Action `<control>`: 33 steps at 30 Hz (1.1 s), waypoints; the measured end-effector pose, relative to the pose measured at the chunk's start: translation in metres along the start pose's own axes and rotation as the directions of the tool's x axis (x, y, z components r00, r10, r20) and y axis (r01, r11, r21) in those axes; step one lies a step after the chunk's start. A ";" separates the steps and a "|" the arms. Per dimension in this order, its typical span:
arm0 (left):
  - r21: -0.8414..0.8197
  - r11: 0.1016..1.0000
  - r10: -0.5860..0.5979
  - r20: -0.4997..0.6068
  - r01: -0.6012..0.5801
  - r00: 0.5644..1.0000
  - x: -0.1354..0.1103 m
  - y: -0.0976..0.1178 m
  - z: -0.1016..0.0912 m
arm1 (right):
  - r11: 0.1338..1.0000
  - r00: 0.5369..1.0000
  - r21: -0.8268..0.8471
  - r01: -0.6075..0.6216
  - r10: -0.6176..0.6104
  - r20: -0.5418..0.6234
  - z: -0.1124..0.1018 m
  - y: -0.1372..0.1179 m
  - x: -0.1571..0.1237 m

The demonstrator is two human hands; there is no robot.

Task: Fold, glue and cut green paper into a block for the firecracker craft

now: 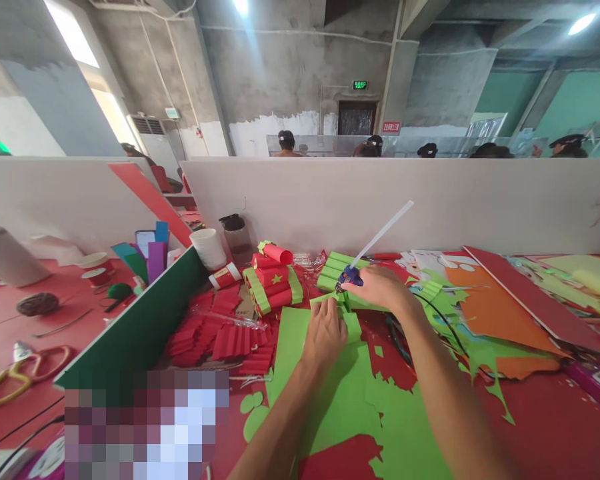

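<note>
My right hand (377,288) is wrapped round a blue hot glue gun (351,275), with a long white glue stick (385,231) poking up from its back. The gun's tip points down at a light green paper strip (354,328). Closed on that strip, my left hand (326,327) sits just left of the tip; its fingertips are partly hidden. Below both hands lie large green paper sheets (345,400). Behind the glue gun is a row of green paper rolls (337,267). A bundle of red paper rolls (275,280) with green bands and a star stands to the left.
Folded red paper pieces (225,340) lie left of the sheets, beside a dark green board (145,320). Paper cups (209,248) and a dark-lidded jar (236,237) stand behind. Orange card (495,313) and green scraps lie right. A white partition (300,200) runs across the back. Scissors (25,373) lie far left.
</note>
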State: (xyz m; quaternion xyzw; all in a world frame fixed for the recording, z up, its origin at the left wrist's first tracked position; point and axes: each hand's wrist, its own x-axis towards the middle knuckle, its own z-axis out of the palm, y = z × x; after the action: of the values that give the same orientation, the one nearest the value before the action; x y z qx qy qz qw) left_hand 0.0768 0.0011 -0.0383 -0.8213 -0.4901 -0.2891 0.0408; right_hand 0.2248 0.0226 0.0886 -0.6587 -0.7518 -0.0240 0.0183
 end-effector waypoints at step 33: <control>-0.036 0.999 0.035 -0.058 -0.037 0.998 -0.003 -0.001 0.003 | 0.999 0.998 0.046 0.012 -0.009 -0.060 -0.016 -0.001 -0.010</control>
State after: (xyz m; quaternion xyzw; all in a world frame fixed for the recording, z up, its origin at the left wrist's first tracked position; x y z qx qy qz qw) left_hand 0.0761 0.0003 -0.0424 -0.8221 -0.4684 -0.3206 0.0447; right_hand 0.2253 0.0113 0.1037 -0.6530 -0.7548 -0.0266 0.0560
